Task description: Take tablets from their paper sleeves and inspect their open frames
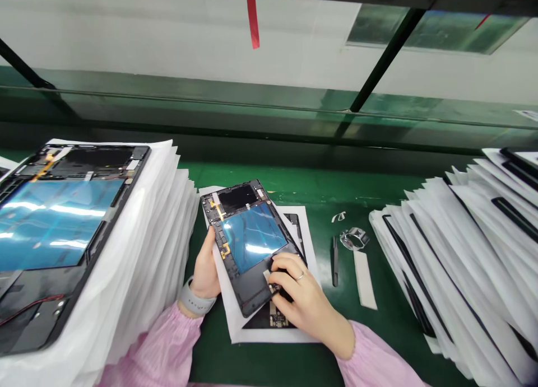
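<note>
My left hand (207, 266) grips the left edge of an opened tablet housing (252, 289), thumb on top. The tablet is tilted and shows a blue film-covered battery (254, 236), a black panel and orange flex cables. My right hand (296, 289) is closed at the tablet's lower right, fingertips bent in over small board parts and a pale tab there. What they pinch is mostly hidden. Under the tablet lie a white sheet (239, 331) and a second dark tablet part (263, 320) with a small circuit board on it.
At the left rises a tall stack of tablet housings (63, 224) layered with white sheets (155, 224). A similar leaning stack (454, 252) stands at the right. Black tweezers (335, 261), a tape roll (355, 238), a white strip (365, 279) and a paper scrap (338, 216) lie on the green table.
</note>
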`<state>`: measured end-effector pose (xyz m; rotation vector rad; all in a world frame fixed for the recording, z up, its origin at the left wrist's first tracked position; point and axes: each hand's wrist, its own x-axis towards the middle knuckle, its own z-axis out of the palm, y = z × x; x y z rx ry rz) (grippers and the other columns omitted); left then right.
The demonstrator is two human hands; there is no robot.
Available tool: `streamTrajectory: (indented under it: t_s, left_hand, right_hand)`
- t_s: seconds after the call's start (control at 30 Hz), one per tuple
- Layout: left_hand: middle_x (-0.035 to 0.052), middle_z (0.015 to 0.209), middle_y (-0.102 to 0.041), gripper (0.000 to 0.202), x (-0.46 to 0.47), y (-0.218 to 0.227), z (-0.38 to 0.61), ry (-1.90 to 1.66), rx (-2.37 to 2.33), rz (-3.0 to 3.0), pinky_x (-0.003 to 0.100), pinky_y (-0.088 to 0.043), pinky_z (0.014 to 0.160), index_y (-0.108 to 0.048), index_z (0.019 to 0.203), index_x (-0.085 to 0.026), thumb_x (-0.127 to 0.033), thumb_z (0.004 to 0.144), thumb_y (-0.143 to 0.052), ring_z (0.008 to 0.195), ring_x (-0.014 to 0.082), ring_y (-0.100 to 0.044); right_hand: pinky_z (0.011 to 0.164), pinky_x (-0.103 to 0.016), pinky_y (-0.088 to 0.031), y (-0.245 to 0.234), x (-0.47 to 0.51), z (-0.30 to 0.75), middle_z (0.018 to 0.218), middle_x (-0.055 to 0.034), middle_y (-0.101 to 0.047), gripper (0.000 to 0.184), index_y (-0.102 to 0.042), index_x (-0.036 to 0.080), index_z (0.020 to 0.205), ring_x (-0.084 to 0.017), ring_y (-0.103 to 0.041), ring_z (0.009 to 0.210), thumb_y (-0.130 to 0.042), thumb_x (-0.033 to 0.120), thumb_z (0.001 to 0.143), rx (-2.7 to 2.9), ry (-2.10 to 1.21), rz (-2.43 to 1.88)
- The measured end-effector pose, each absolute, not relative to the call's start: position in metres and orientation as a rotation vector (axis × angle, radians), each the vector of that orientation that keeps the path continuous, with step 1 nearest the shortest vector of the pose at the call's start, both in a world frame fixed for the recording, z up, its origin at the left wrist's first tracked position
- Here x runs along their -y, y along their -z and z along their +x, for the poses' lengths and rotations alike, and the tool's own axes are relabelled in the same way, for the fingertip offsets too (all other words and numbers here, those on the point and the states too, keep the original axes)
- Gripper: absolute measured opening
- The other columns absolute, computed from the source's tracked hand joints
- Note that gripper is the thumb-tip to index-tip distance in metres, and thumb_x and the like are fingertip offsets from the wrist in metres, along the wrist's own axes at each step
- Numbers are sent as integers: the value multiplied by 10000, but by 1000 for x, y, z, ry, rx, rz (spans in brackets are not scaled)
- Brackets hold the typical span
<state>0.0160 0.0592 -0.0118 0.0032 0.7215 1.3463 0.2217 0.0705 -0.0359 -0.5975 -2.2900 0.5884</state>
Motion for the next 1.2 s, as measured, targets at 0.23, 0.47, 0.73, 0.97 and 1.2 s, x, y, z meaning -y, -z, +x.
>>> streamTrajectory:
  t_s: [0.23, 0.47, 0.73, 0.97, 1.2]
  left_hand:
    - [165, 1041, -766, 729, -60, 17, 14, -1279, -614, 76, 481, -494, 1013, -717, 1144, -95, -535, 998, -155, 1126, 330, -665]
    - [147, 1002, -778, 730, -59, 16, 11, -1296, -552, -6, 505, -484, 1017, -740, 1093, -118, -556, 994, -165, 1110, 338, -674]
    - [124, 986, -785, 775, -59, 13, 11, -1251, -507, 18, 461, -467, 1050, -748, 1102, -154, -533, 997, -80, 1139, 304, -665]
    - [102, 960, -792, 799, -57, 18, 10, -1218, -546, 32, 423, -467, 1056, -743, 1123, -179, -563, 984, -56, 1174, 280, -649]
    - [104, 935, -791, 794, -59, 16, 10, -1189, -571, 13, 425, -495, 1026, -760, 1060, -182, -582, 981, -78, 1138, 282, -669]
  right_hand:
    - [851, -484, -516, 35, -70, 220, 948, -70, -571, 229, -528, 213, 935, -260, -561, 991, -533, 30, 798, 2285, -504, -697]
    - [899, -509, -485, 24, -80, 235, 997, -104, -616, 330, -547, 197, 1068, -292, -595, 997, -682, 422, 868, 2220, -452, -489]
    - [1010, -448, -377, 20, -101, 250, 1260, -97, -567, 340, -636, 232, 776, -307, -511, 1220, -547, 522, 928, 1536, -1188, -1067]
    - [779, -302, -434, 21, -97, 242, 866, -1, -555, 242, -593, 224, 717, -176, -551, 809, -756, 389, 786, 1204, -1625, -1031]
    - [699, -304, -512, 17, -96, 242, 913, 5, -686, 494, -551, 293, 1183, -174, -643, 742, -786, 305, 749, 949, -1857, -992]
